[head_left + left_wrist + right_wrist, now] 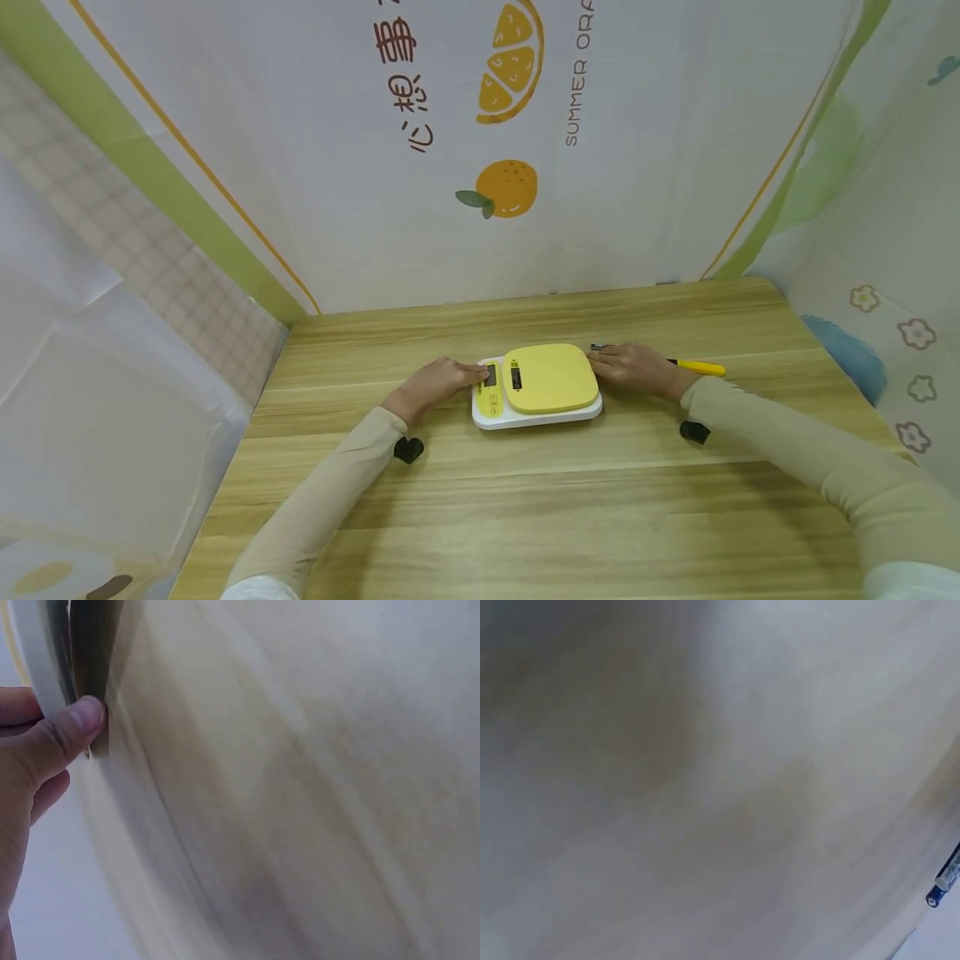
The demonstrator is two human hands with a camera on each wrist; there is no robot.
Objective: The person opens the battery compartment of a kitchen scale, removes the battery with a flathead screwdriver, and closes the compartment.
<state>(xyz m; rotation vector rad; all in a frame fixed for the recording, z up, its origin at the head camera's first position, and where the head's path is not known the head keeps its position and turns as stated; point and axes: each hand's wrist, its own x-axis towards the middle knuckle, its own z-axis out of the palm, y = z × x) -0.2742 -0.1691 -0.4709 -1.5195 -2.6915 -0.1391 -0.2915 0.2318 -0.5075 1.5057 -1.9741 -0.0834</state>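
Note:
A kitchen scale [551, 379] with a yellow square platform, a white base and a small display panel at its left lies between both hands in the head view. My left hand [442, 385] pinches its left side by the display; in the left wrist view the thumb [84, 716] presses on one face of the white edge, with fingers on the other. At the scale's far right edge, my right hand [633, 368] grips with its fingertips, the thumb hidden. The right wrist view shows no part of that hand.
Beyond the right hand lie small dark-and-silver batteries [946, 879]. A slim yellow-handled tool [701, 367] lies partly behind the right wrist. The wood-grain table [525, 517] meets a printed curtain [615, 225] at its far edge, and more curtains hang at both sides.

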